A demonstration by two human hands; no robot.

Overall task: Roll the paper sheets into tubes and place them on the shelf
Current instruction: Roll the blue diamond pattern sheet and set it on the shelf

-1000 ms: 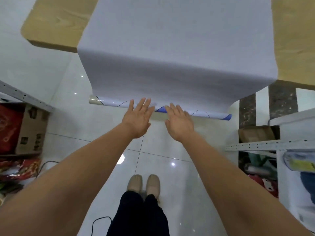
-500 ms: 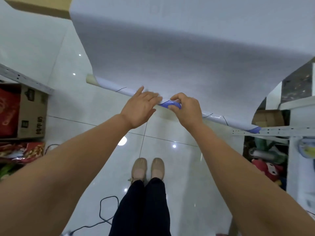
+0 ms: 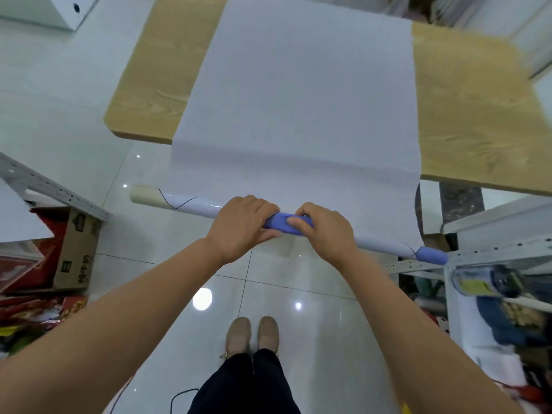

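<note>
A large, pale bluish-white paper sheet lay flat on a light wood-grain worktop and draped over its near edge toward the person. The hanging end was wound into a long, thin rolled tube, held in the air in front of the worktop above the glossy white tiled floor. The tube's left end showed cream and its right end blue, and thin dark lines crossed its surface.

The left hand and right hand gripped the tube's middle side by side, with a blue patch showing between them. The fingers of both hands were curled over the tube and clamped on it, and the right thumb pressed on the blue patch.

The tube's blue end sat near a grey perforated metal shelf frame at the right. A brown cardboard box stood at the left.
</note>
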